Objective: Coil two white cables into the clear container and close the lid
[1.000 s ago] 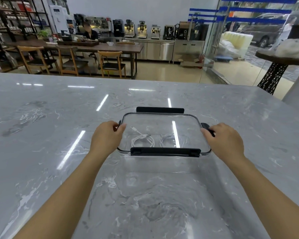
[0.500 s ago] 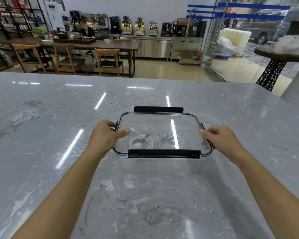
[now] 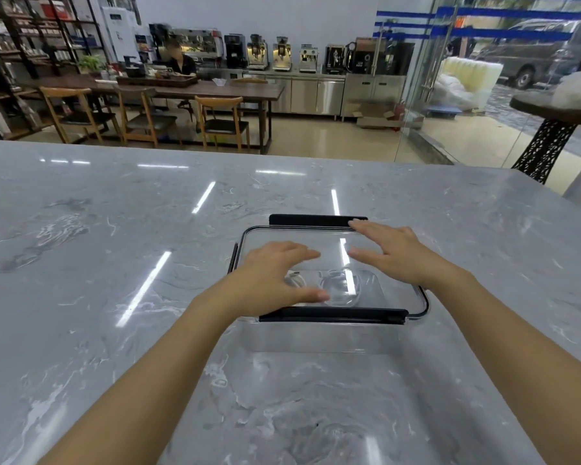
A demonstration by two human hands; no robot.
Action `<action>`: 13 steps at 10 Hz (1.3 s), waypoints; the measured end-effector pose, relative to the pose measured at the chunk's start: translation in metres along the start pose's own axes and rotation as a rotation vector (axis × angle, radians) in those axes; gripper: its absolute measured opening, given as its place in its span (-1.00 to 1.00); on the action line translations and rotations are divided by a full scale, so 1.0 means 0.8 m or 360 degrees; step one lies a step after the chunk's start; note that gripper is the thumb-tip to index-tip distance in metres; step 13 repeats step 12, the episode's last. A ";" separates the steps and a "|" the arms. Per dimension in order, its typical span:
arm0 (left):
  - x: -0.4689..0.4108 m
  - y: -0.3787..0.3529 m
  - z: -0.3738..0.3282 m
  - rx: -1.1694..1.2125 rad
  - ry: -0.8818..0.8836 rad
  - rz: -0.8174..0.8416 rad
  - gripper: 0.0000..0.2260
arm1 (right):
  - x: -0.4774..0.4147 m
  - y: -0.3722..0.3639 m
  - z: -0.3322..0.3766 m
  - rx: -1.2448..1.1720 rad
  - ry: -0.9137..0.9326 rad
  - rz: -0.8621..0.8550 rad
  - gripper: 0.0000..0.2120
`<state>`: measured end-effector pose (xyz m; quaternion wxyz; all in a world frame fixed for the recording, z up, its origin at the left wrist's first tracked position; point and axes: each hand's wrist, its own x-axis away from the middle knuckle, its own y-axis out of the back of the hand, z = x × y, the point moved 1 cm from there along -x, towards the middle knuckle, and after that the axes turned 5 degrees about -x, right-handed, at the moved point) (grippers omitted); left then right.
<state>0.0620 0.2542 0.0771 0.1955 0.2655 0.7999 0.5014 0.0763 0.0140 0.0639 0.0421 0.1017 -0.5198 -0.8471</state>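
A clear rectangular container (image 3: pixel 319 337) stands on the grey marble table (image 3: pixel 114 263), covered by its clear lid (image 3: pixel 393 290) with black clasps on the far edge (image 3: pixel 316 220) and near edge (image 3: pixel 336 314). Through the lid I see two coiled white cables (image 3: pixel 341 283) lying on the bottom, the left coil partly hidden by my hand. My left hand (image 3: pixel 275 276) lies flat over the lid's left half, fingers spread. My right hand (image 3: pixel 393 253) lies flat over the right half, its fingertips reaching the far clasp.
The marble table stretches wide on all sides of the container, its far edge (image 3: pixel 282 156) beyond the box. Past it are wooden chairs (image 3: pixel 222 122), a long dark table and a counter of coffee machines, with a person seated there.
Both hands left the lid's side edges and moved inward onto its top, palms down. The container sits in the same place.
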 end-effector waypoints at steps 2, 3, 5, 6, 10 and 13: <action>0.003 -0.011 0.008 -0.0169 -0.0021 0.0255 -0.23 | -0.030 -0.011 -0.004 0.0217 -0.0048 0.0055 -0.39; 0.005 -0.017 0.010 -0.0371 -0.0097 0.0284 -0.17 | -0.036 -0.012 -0.003 0.0245 -0.0108 0.0121 -0.30; 0.005 -0.024 0.010 -0.0563 -0.0205 0.0180 -0.26 | -0.047 -0.015 0.000 0.0244 -0.0170 0.0089 -0.26; 0.005 -0.025 0.009 -0.0583 -0.0205 0.0154 -0.28 | -0.050 -0.015 0.002 0.0108 -0.0168 0.0075 -0.41; 0.010 -0.022 0.007 -0.0628 -0.0183 0.0122 -0.28 | -0.047 -0.010 0.005 0.0117 -0.0136 0.0083 -0.41; 0.010 0.004 -0.006 -0.0391 -0.0099 -0.0037 -0.36 | -0.030 0.023 0.019 -0.0066 -0.0108 0.0019 -0.28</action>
